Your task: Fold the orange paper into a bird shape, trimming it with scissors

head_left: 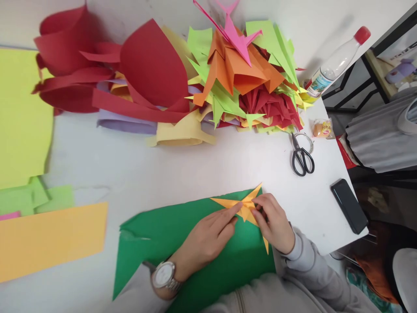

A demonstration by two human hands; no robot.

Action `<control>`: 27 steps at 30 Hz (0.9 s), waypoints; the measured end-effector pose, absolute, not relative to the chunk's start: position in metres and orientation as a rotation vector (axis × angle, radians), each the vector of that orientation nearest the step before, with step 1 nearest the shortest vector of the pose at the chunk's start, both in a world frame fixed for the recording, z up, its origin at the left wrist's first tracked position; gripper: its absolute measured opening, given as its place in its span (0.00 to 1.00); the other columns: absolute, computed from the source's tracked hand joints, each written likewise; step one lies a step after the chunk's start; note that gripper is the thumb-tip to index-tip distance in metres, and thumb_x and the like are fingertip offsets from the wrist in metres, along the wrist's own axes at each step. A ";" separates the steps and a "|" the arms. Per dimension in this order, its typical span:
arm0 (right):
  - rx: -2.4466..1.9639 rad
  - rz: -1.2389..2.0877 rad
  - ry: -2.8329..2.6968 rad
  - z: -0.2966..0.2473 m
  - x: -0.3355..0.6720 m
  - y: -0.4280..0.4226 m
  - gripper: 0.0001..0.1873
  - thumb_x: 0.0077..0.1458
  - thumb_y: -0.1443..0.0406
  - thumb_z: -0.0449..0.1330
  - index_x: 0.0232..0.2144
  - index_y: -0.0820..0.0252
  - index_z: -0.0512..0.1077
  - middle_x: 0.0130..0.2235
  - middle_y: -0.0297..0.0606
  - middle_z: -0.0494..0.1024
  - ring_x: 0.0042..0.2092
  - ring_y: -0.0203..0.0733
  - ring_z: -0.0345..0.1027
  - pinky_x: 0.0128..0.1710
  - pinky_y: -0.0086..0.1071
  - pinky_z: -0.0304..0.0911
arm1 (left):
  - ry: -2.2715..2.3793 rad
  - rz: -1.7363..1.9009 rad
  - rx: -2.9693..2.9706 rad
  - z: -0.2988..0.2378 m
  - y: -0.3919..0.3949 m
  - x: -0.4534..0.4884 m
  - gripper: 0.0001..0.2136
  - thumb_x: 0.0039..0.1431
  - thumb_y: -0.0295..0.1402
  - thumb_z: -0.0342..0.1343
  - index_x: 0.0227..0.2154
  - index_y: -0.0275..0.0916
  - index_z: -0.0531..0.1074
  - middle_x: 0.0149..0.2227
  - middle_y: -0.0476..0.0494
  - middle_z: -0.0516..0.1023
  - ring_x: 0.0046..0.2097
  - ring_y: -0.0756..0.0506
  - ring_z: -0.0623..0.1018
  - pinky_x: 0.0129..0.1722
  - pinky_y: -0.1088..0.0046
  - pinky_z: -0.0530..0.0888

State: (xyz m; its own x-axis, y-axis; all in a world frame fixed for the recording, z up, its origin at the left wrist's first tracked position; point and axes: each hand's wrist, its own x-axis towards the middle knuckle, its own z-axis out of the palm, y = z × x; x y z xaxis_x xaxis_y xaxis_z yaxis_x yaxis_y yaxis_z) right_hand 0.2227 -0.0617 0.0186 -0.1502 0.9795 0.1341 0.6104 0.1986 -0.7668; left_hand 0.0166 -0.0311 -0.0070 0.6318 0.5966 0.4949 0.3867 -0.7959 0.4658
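Observation:
A yellow-orange origami crane [246, 210] with long thin points lies over the top right corner of a green sheet [153, 248]. Coming from the left, my left hand [208, 234] holds it down, its index fingertip on the middle folds and the other fingers bent close together. My right hand [273, 221] pinches the right side of the crane between thumb and fingers. Part of the paper is covered by the fingertips of both hands.
Behind lies a heap of folded paper, with a pink crane [239, 39] on top. Red paper rolls [153, 65] stand beside it. Scissors [302, 156], a phone [349, 206] and a bottle [335, 63] are at the right. Yellow and orange sheets [55, 239] lie left.

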 end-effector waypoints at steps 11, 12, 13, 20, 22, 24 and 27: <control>-1.582 1.086 -1.348 0.003 0.223 -0.061 0.14 0.51 0.63 0.64 0.39 0.55 0.66 0.29 0.30 0.69 0.26 0.32 0.64 0.25 0.26 0.65 | 1.070 1.219 2.109 0.002 -0.030 0.018 0.06 0.59 0.24 0.57 0.27 0.39 0.71 0.36 0.43 0.81 0.38 0.48 0.81 0.40 0.72 0.79; -1.538 1.104 -1.269 0.003 0.223 -0.059 0.15 0.50 0.62 0.65 0.39 0.55 0.66 0.31 0.31 0.71 0.27 0.32 0.65 0.25 0.26 0.65 | 1.123 1.259 2.000 0.005 -0.030 0.018 0.06 0.57 0.25 0.58 0.26 0.39 0.70 0.31 0.46 0.79 0.35 0.49 0.80 0.37 0.74 0.79; -1.498 1.104 -1.208 0.004 0.222 -0.057 0.16 0.48 0.62 0.66 0.39 0.55 0.66 0.32 0.31 0.71 0.27 0.32 0.66 0.25 0.26 0.65 | 1.149 1.264 1.889 0.007 -0.030 0.019 0.07 0.56 0.26 0.60 0.25 0.39 0.70 0.28 0.47 0.78 0.32 0.49 0.79 0.33 0.75 0.78; -1.220 1.218 -1.085 0.027 0.197 -0.045 0.22 0.45 0.55 0.70 0.39 0.55 0.68 0.31 0.33 0.74 0.30 0.35 0.68 0.33 0.32 0.70 | 0.943 0.933 1.097 0.013 -0.027 0.033 0.13 0.50 0.40 0.65 0.36 0.37 0.79 0.35 0.42 0.83 0.40 0.41 0.82 0.40 0.66 0.80; -1.194 1.202 -1.075 0.033 0.191 -0.040 0.20 0.46 0.54 0.69 0.37 0.56 0.69 0.31 0.33 0.74 0.31 0.35 0.69 0.34 0.32 0.70 | 0.969 0.944 0.954 0.019 -0.024 0.035 0.13 0.49 0.42 0.65 0.33 0.36 0.80 0.34 0.41 0.84 0.41 0.39 0.82 0.42 0.63 0.80; -1.209 1.153 -1.058 0.037 0.189 -0.032 0.16 0.49 0.54 0.67 0.34 0.57 0.70 0.30 0.33 0.74 0.30 0.34 0.68 0.32 0.31 0.69 | 0.986 1.001 0.800 0.025 -0.021 0.035 0.14 0.48 0.42 0.66 0.31 0.36 0.80 0.35 0.40 0.84 0.40 0.38 0.82 0.41 0.62 0.80; -1.204 1.172 -1.096 0.034 0.191 -0.021 0.15 0.52 0.52 0.64 0.29 0.58 0.69 0.25 0.30 0.72 0.25 0.33 0.65 0.28 0.29 0.67 | 0.947 1.058 0.640 0.031 -0.016 0.035 0.14 0.46 0.41 0.68 0.32 0.35 0.80 0.36 0.38 0.84 0.39 0.38 0.82 0.38 0.62 0.81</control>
State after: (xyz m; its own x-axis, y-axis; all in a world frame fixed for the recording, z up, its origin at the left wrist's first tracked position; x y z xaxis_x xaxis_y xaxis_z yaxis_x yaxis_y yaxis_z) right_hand 0.1914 -0.0209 0.0345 0.0899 0.9959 -0.0033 -0.0632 0.0024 -0.9980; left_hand 0.0351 -0.0159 0.0306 0.1797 0.9259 -0.3324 -0.4332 0.3779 0.8183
